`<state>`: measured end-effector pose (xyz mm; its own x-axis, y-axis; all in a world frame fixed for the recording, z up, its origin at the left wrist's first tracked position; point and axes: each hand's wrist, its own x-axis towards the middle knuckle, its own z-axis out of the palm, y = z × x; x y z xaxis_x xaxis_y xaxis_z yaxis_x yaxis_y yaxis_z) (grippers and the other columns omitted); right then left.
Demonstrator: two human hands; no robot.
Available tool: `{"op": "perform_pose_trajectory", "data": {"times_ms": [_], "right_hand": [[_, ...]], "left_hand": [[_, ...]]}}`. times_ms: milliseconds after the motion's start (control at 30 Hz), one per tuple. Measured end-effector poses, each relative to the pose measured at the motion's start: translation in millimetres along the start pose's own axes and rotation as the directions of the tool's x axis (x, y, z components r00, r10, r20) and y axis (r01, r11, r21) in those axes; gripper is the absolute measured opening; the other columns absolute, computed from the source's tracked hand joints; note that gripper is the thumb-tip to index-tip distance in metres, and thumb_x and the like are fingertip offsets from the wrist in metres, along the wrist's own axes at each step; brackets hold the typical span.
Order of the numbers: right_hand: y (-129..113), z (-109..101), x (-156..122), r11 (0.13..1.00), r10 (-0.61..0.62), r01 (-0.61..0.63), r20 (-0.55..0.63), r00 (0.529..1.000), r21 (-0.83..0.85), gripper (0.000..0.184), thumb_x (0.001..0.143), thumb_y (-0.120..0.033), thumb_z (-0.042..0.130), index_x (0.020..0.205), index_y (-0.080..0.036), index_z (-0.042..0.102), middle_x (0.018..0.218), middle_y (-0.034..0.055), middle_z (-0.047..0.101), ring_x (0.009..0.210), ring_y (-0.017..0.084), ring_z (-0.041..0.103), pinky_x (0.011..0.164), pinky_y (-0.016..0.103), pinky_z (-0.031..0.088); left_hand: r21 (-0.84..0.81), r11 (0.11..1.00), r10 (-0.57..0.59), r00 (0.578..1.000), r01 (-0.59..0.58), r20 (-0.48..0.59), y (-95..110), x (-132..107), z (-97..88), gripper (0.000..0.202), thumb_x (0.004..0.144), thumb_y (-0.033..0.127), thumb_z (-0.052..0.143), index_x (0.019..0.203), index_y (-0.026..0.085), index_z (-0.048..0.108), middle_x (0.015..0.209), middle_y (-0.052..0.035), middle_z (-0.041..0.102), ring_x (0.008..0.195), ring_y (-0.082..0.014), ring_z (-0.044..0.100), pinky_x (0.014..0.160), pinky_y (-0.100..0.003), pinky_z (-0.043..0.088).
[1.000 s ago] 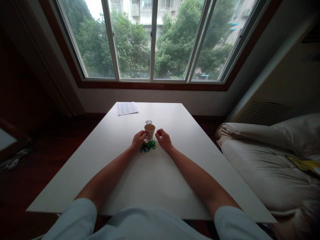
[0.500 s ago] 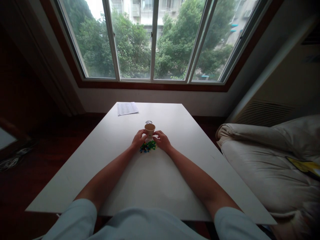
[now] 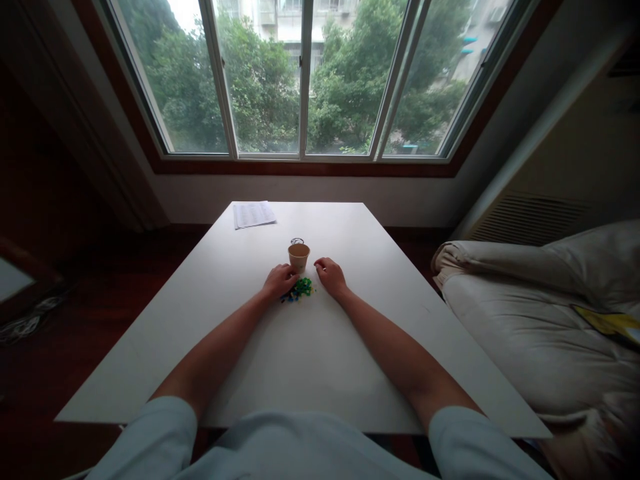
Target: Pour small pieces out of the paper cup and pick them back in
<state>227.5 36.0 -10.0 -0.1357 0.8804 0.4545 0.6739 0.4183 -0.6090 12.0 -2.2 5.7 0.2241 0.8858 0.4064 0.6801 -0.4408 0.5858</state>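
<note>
A brown paper cup (image 3: 299, 259) stands upright on the white table (image 3: 310, 360), its mouth facing up. Just in front of it lies a loose heap of small beads or similar pieces (image 3: 303, 288), mostly green with some blue and yellow. My left hand (image 3: 281, 280) rests at the heap's left edge, close to the cup's lower left side. Its fingers are drawn together, and what they hold, if anything, is hidden. To the right of the cup and apart from it, my right hand (image 3: 331, 275) has its fingers curled in, with nothing visible in them.
Behind the cup lies a small dark loop (image 3: 297, 241), perhaps a cord. Printed papers (image 3: 254, 215) lie at the table's far left corner. A padded pale sofa (image 3: 530, 320) stands to the right, and a window (image 3: 300, 87) is beyond the table.
Both hands were around the cup. My right hand has let go and drawn away to the right. My left hand has slipped down from the cup to the heap. The cup stays upright.
</note>
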Motion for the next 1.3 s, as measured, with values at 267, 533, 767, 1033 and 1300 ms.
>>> {"op": "perform_pose_trajectory", "data": {"times_ms": [267, 533, 767, 1033, 1300], "right_hand": [[1.9, 1.0, -1.7, 0.996, -0.044, 0.047, 0.033, 0.998, -0.077, 0.017, 0.092, -0.023, 0.053, 0.09, -0.023, 0.07, 0.094, 0.0055, 0.068, 0.093, 0.019, 0.059, 0.087, 0.031, 0.044], [2.9, -0.3, -1.6, 0.995, -0.034, 0.038, 0.042, 0.999, -0.095, 0.017, 0.092, -0.026, 0.054, 0.086, -0.022, 0.07, 0.091, 0.0052, 0.068, 0.089, 0.019, 0.059, 0.085, 0.03, 0.043], [5.6, 1.5, 0.8, 0.996, 0.013, -0.012, 0.013, 1.0, -0.087, 0.019, 0.09, -0.028, 0.054, 0.084, -0.022, 0.071, 0.088, 0.0046, 0.069, 0.084, 0.018, 0.059, 0.081, 0.029, 0.044], [11.6, 2.3, 6.4, 0.991, 0.134, -0.133, -0.044, 0.99, 0.018, 0.023, 0.09, -0.033, 0.05, 0.083, -0.023, 0.07, 0.081, 0.0015, 0.071, 0.075, 0.017, 0.06, 0.072, 0.028, 0.044], [5.3, 3.0, 1.7, 0.994, 0.103, -0.102, -0.031, 0.994, 0.038, 0.022, 0.089, -0.033, 0.052, 0.083, -0.023, 0.07, 0.08, 0.0004, 0.072, 0.074, 0.016, 0.061, 0.073, 0.027, 0.045]], "left_hand": [[0.121, 0.984, 0.124, 0.991, -0.131, 0.058, 24.4, -12.0, 8.8, 0.025, 0.085, 0.043, 0.062, 0.102, 0.026, 0.069, 0.106, -0.0082, 0.068, 0.098, -0.0264, 0.059, 0.091, -0.039, 0.046], [0.143, 0.95, 0.25, 0.95, -0.279, 0.188, 36.6, -22.7, 14.2, 0.063, 0.077, 0.048, 0.071, 0.135, 0.028, 0.056, 0.133, -0.011, 0.057, 0.123, -0.0327, 0.051, 0.105, -0.045, 0.04], [0.133, 0.94, 0.275, 0.931, -0.313, 0.241, 37.4, -15.4, 20.5, 0.046, 0.078, 0.043, 0.07, 0.122, 0.029, 0.065, 0.131, -0.0093, 0.059, 0.123, -0.0311, 0.053, 0.107, -0.043, 0.04], [0.053, 0.943, 0.315, 0.933, -0.328, 0.177, 40.8, -6.5, 28.7, 0.03, 0.079, 0.042, 0.07, 0.106, 0.028, 0.072, 0.112, -0.0086, 0.066, 0.106, -0.0283, 0.061, 0.094, -0.041, 0.047], [0.076, 0.954, 0.275, 0.948, -0.29, 0.16, 38.2, -7.4, 23.2, 0.016, 0.084, 0.032, 0.063, 0.096, 0.028, 0.073, 0.106, -0.0076, 0.068, 0.1, -0.0259, 0.063, 0.089, -0.038, 0.048]]}}
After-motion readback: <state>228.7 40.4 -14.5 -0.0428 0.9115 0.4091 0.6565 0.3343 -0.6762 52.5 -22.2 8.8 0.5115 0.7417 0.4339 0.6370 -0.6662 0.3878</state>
